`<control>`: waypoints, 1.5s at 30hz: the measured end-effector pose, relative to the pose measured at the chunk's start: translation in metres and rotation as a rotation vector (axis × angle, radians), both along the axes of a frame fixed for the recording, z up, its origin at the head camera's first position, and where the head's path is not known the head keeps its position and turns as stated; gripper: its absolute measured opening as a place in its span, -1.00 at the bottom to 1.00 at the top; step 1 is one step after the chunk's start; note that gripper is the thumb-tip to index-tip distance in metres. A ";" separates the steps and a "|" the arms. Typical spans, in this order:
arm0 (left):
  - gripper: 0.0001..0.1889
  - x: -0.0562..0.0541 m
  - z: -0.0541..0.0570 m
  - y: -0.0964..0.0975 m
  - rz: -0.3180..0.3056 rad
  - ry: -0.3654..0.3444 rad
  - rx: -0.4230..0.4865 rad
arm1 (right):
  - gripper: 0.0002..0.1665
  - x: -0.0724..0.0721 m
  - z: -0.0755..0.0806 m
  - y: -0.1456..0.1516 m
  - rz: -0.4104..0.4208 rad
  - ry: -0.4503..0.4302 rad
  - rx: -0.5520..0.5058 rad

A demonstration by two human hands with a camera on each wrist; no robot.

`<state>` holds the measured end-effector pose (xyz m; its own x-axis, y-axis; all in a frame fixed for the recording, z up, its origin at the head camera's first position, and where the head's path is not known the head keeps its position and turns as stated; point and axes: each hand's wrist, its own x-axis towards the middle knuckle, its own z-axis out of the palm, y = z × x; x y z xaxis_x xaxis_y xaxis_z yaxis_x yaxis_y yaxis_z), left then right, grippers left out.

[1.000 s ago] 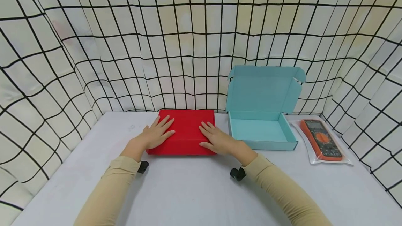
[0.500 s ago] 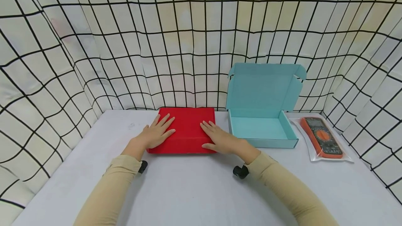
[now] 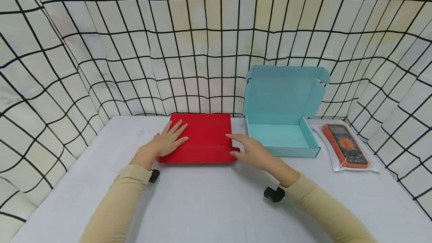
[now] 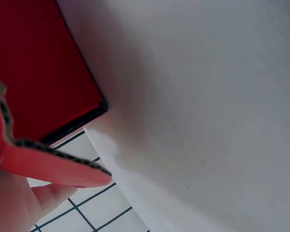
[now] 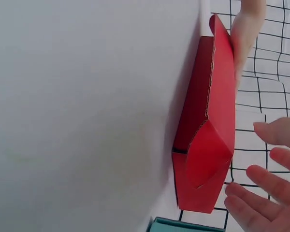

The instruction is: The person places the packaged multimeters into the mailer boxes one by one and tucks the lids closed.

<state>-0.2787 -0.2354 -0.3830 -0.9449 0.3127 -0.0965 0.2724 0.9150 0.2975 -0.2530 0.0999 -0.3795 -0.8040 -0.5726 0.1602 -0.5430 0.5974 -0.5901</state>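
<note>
A red cardboard box (image 3: 206, 134) lies on the white table, its front flap (image 4: 48, 162) standing away from the front wall in the left wrist view. My left hand (image 3: 164, 143) rests on the left side of the lid with fingers spread. At the right front corner, a small red side tab (image 5: 208, 154) sticks out. My right hand (image 3: 251, 152) is beside that corner, thumb and index finger apart, holding nothing. In the right wrist view its fingers (image 5: 266, 186) are extended next to the box. The inside of the box is mostly hidden under the lid.
A light blue cardboard box (image 3: 281, 153) stands with its lid up, right of the red box. Farther right lies an orange multimeter (image 3: 347, 145) in a clear plastic bag. White cloth with a black grid (image 3: 202, 48) hangs behind the table (image 3: 202, 201).
My right hand has lifted off the lid and shifted right, past the red box's edge. The right front tab now sticks out. My left hand has stayed in place.
</note>
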 end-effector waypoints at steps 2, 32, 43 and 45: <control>-0.23 -0.001 0.000 0.001 0.000 -0.003 -0.004 | -0.28 0.003 -0.002 0.005 -0.022 0.016 -0.022; -0.23 -0.003 -0.004 0.000 0.012 -0.002 0.007 | -0.40 0.000 -0.019 0.004 -0.173 -0.113 0.125; -0.20 -0.004 -0.004 -0.003 0.003 -0.018 0.019 | -0.47 -0.003 -0.018 -0.003 -0.115 -0.088 0.144; -0.20 -0.003 -0.004 -0.003 0.005 -0.021 0.018 | -0.47 -0.003 -0.019 -0.002 -0.113 -0.111 0.125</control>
<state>-0.2822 -0.2382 -0.3868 -0.9443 0.3101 -0.1106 0.2615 0.9106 0.3201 -0.2562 0.0982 -0.3985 -0.8730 -0.4877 0.0006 -0.4043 0.7229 -0.5604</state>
